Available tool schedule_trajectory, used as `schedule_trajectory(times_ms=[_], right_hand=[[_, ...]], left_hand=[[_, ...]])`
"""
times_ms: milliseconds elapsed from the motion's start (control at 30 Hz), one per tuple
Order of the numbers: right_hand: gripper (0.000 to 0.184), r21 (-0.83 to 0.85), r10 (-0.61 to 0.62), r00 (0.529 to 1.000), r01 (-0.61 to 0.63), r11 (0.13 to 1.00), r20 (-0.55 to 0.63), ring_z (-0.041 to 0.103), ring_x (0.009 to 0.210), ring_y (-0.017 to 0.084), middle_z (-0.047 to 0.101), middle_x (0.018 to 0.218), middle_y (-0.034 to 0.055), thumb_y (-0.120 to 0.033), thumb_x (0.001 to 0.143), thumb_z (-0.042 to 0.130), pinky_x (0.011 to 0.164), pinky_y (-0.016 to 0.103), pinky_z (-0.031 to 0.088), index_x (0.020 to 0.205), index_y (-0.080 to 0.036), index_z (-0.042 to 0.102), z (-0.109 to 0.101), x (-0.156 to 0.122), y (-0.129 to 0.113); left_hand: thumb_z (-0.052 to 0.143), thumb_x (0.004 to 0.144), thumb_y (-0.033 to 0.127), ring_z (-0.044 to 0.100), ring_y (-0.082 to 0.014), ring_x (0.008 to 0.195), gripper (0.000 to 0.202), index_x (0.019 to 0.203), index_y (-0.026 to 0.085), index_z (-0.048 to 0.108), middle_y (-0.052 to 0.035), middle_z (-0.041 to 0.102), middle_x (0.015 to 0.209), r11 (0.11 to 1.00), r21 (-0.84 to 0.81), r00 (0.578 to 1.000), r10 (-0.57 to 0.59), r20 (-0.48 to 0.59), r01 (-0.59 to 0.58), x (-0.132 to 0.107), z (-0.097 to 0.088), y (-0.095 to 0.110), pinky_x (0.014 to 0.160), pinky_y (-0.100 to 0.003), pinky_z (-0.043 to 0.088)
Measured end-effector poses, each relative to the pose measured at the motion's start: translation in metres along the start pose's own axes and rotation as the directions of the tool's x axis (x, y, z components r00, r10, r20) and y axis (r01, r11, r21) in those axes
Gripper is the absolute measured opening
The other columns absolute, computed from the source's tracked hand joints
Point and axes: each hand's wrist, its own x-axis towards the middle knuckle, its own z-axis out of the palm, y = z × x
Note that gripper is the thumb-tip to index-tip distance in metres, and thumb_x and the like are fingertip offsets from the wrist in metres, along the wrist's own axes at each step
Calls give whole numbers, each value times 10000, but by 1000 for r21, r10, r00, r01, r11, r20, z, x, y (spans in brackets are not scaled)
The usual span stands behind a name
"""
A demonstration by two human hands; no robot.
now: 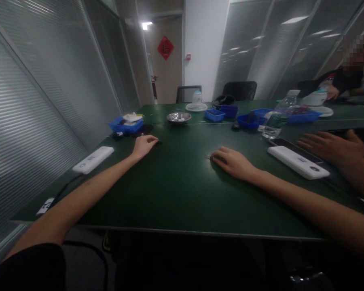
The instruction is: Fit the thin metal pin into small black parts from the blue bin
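My left hand (144, 145) is over the left part of the green table (176, 194), its fingertips pinched on a small dark object (159, 142) too small to name. Further right, my right hand (230, 162) rests low on the tabletop with curled fingers. A pair of thin metal tips, like those of tweezers (207, 157), sticks out from its fingertips to the left; the rest is hidden by the hand. Beyond both hands stands a shiny metal bowl (178, 118) with small white items in it.
White power banks lie at left (93, 159) and right (299, 162), the right one beside a phone (295, 150). A water bottle (280, 117), blue trays (126, 125) and a black mouse-like object (235, 127) stand around. A co-worker's hand (333, 147) is at right.
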Motion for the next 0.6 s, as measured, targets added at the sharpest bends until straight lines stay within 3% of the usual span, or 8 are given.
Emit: schedule_trajectory(times_ms=[333, 600], right_hand=[[317, -22, -11, 1000, 11, 1000, -9, 641, 936, 241, 643, 1131, 117, -388, 1055, 478, 822, 384, 538, 1240, -213, 667, 1, 0, 1], [337, 5, 8, 1000, -8, 1000, -25, 646, 918, 232, 642, 1165, 116, -399, 1073, 456, 798, 383, 546, 1280, -216, 647, -1, -2, -4]], left_hand=[[693, 902, 299, 757, -249, 908, 229, 1054, 206, 836, -63, 811, 1000, 994, 98, 999, 37, 19, -38, -7, 2, 3, 893, -346, 561], [709, 917, 318, 739, -245, 868, 183, 963, 179, 818, -76, 801, 961, 994, 76, 996, 78, 48, -81, -6, 0, 5, 833, -357, 544]])
